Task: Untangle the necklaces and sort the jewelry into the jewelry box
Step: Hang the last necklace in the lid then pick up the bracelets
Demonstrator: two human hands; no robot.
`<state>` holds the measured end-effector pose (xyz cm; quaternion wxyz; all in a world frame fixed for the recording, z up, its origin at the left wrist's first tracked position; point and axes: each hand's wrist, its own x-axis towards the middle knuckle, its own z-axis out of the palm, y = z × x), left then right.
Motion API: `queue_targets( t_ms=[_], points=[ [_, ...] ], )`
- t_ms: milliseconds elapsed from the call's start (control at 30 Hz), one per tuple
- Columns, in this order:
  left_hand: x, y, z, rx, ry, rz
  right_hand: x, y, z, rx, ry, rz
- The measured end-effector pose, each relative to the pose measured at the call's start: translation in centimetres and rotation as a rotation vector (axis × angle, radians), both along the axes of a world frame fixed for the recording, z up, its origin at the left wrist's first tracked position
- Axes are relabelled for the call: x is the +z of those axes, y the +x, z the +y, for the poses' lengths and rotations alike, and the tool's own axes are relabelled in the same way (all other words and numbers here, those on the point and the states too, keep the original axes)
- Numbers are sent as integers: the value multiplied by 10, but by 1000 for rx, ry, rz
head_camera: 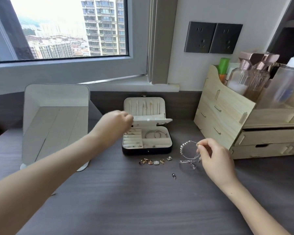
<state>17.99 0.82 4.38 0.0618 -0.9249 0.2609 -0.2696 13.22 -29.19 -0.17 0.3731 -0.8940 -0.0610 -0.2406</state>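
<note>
The hands are well apart. My left hand (119, 121) reaches to the left end of the flap (153, 120) of the open box (147, 150), fingers curled. The blur there means I cannot tell whether they grip the flap or only touch it. My right hand (214, 155) pinches the thin wire of the beaded bracelet (182, 146) and holds it up off the desk (126, 200), to the right of the box front. The box stands mid-desk near the back wall, and the earrings (153, 161) lie in a row just in front of it.

Risks, as I judge them:
- The wire is thin and could slip from so light a pinch.
- The bracelet's hanging end sits at a second silver piece (185, 161) on the desk. Lifting further could snag that piece and drag it.
- A lone stud (174, 176) lies near my right wrist and could be swept off.
- The flap, if let go, may drop onto the compartments.
- My left forearm passes close to the mirror (56, 116) and could knock it.

Not determinable:
- whether the bracelet and the second piece are joined;
- what fills the small left compartments;
- how many necklaces hang in the lid (143, 106), where they show pale on pale.

My right fingers hide part of the hoop, and the flap hides the back of the compartment holding the bangles (154, 134).
</note>
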Motion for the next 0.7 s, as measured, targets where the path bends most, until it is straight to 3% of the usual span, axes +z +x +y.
queue_targets(
  t_ms=[67,167,300,400,467,600,700],
  points=[
    [11,17,-2,35,-270,-48,2,1,1,6,38,17],
    [17,45,-3,152,-508,-50,5,2,1,43,191,80],
    [10,68,-13,308,-664,-31,13,1,2,77,372,148],
    [8,53,-38,230,-698,-30,21,0,3,101,470,174],
    [8,25,-63,63,-771,118,25,-2,4,118,494,190],
    [-6,-35,-110,-168,-934,684,33,-10,10,175,510,216],
    [-17,-60,-122,-211,-987,787,40,-22,14,219,516,224]
  ],
)
